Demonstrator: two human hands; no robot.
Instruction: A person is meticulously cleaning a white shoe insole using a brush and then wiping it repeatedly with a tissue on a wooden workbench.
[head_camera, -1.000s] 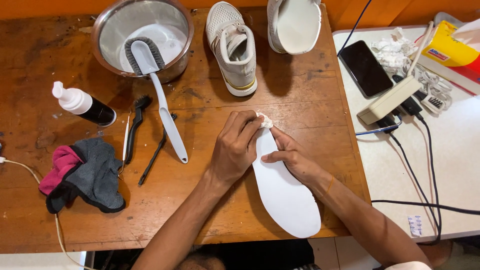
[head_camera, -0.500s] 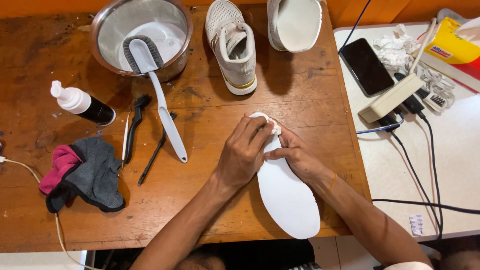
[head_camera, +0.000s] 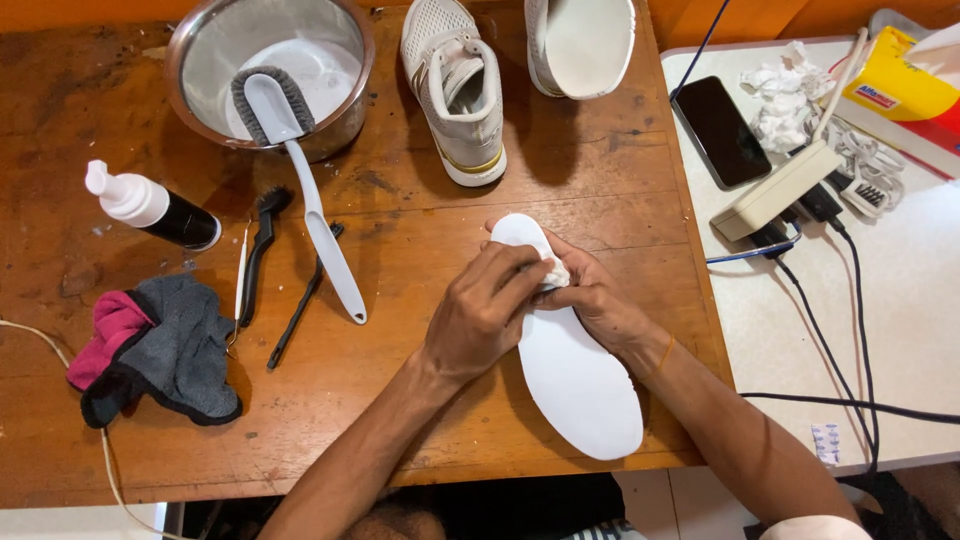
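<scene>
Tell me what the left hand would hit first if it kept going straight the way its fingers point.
The left hand points up and to the right, over the white insole. It would probably meet the right hand first, whose fingers already touch it around the small white wad.

White insole (head_camera: 575, 375): flat on the wooden surface (head_camera: 400, 400), lengthwise diagonal, toe end pointing away from the person, heel near the front edge. Crumpled white wad (head_camera: 553, 272): pressed against the insole's upper section.

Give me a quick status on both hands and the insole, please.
Left hand pressing a white wad onto the insole. Right hand steadying the insole, flat on the table. Nothing obstructing.
</scene>
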